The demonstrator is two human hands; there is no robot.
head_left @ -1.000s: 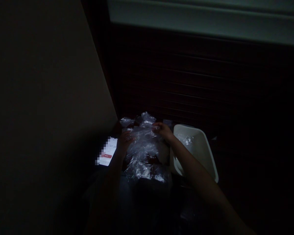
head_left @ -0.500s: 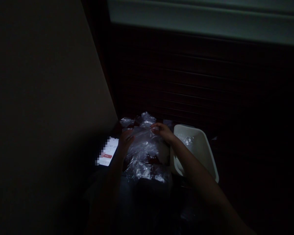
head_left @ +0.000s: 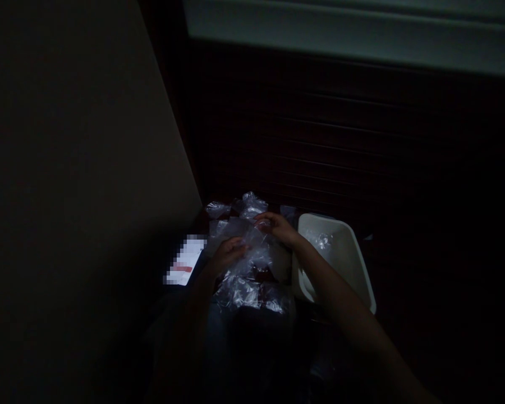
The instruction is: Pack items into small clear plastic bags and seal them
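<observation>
A clear plastic bag (head_left: 242, 227) is spread out between my two hands. My right hand (head_left: 280, 229) curls its fingers around the bag's upper right edge and is closed on it. My left hand (head_left: 227, 253) lies across the bag's lower left part, fingers stretched out to the right. More crumpled clear plastic (head_left: 246, 294) lies nearer to me, and another crumpled bag (head_left: 252, 205) sits just beyond my hands. The dim light hides the finer folds.
Right of my forearm stands a white plastic bin (head_left: 353, 264) with some clear plastic inside. A lit phone (head_left: 187, 261) lies to the left. A pale wall panel (head_left: 88, 168) rises at the left, and dark slatted boards (head_left: 320, 129) stand behind.
My left hand has moved right and slightly down, from the bag's left edge onto its surface. My right hand has stayed nearly in place at the upper right edge.
</observation>
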